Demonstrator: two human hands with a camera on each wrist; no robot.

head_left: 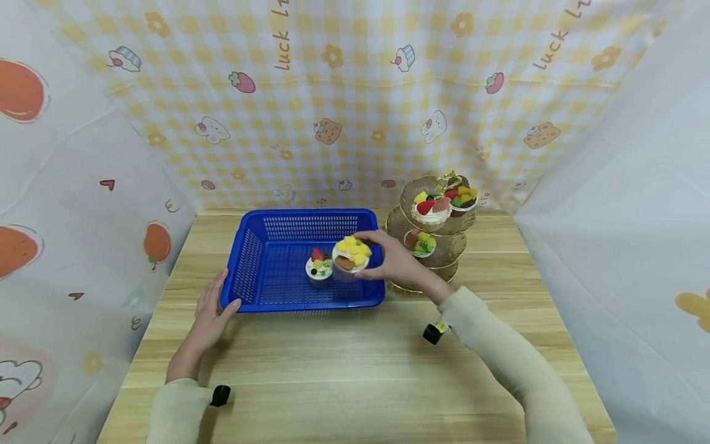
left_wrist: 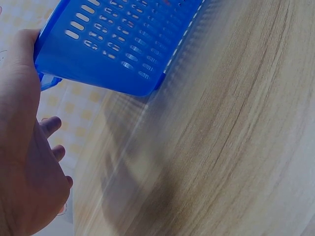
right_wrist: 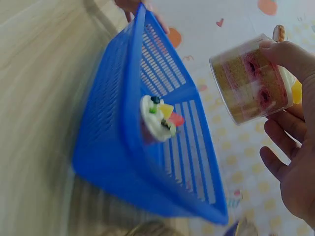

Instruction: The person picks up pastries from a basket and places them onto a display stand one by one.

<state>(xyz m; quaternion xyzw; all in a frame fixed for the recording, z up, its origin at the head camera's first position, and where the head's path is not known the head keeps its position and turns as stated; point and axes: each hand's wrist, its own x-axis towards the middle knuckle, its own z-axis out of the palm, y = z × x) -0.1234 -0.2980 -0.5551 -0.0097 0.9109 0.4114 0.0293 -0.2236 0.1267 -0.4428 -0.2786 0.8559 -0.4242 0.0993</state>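
Observation:
My right hand [head_left: 391, 259] holds a clear cup dessert [head_left: 350, 262] above the right part of a blue plastic basket [head_left: 302, 306]. Yellow fruit pieces and a brown biscuit top it. In the right wrist view, layers of sponge and pink filling show through the cup [right_wrist: 248, 81], gripped between thumb and fingers. A smaller cup dessert [head_left: 318, 274] with white cream, strawberry and other fruit stands inside the basket. At the basket's front left corner, my left hand [head_left: 211, 311] grips the rim, thumb on the front side and fingers along the left side.
A tiered gold-edged stand [head_left: 452, 246] is at the right, behind my right forearm. It bears a fruit tart [head_left: 431, 209], a dark-cased fruit dessert [head_left: 463, 200] and a fruit-topped dessert [head_left: 420, 243] lower down. A patterned cloth [head_left: 355, 148] hangs behind the wooden table [head_left: 333, 376].

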